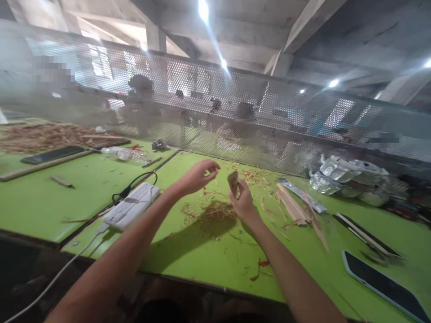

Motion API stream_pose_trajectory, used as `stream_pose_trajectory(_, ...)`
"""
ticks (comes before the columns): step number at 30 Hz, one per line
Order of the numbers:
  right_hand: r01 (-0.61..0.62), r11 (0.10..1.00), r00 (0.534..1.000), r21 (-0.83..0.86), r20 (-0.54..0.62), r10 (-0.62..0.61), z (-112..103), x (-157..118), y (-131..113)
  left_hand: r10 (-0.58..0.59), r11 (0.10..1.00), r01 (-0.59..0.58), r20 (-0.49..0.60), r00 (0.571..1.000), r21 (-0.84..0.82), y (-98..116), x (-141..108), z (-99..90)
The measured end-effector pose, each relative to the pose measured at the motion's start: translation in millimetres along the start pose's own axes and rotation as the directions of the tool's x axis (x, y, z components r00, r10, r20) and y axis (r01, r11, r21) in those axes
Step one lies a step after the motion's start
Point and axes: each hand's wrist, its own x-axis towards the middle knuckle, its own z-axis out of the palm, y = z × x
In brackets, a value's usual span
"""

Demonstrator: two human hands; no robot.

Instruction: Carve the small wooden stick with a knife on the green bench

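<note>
My right hand (243,202) is closed on a small brown piece (232,178), wood-like in colour, whose upper end sticks up past the fingers. My left hand (201,175) hovers to the left of it, apart from the piece. Its fingers are loosely curved with a gap to the thumb, and nothing shows between them. Beneath both hands a pile of thin shavings (217,217) lies on the green table (188,255). More scraps (251,175) are scattered behind the right hand.
Thin wooden strips (292,204) and a phone (384,285) lie to the right. Foil-wrapped packages (348,175) rest by the perforated metal screen (208,103). Leftward are a white power strip (131,206), a plastic bottle (123,154) and a heap of chips (47,137). People sit beyond the screen.
</note>
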Motion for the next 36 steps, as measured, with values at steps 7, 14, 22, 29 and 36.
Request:
stream_pose_trajectory(7,0.019,0.925,0.925,-0.379,0.358,0.128,-5.3,-3.3,-8.3,-0.314,0.746,0.321,-0.118,0.942,0.583,-33.3,-79.6,-100.0)
stream_pose_trajectory(14,0.123,0.908,0.873,-0.4,0.478,0.092,-1.2,1.8,-26.8,-0.576,0.616,0.537,-0.135,0.806,0.577,-83.0,-84.1,-128.2)
stream_pose_trajectory(22,-0.001,0.996,0.803,0.094,0.593,-0.055,101.7,29.3,-123.7,-0.538,0.778,0.556,-0.148,0.83,0.292,-83.0,-78.5,-142.4)
stream_pose_trajectory(29,-0.327,0.935,0.834,0.139,0.508,0.215,195.7,24.0,-176.0,-0.669,0.706,0.707,-0.301,0.68,0.027,-82.3,-79.8,-157.4)
stream_pose_trajectory(36,-0.586,0.74,0.756,0.33,0.552,0.352,229.7,44.3,-171.6,-0.636,0.764,0.565,-0.212,0.742,-0.311,-74.6,-86.2,-162.0)
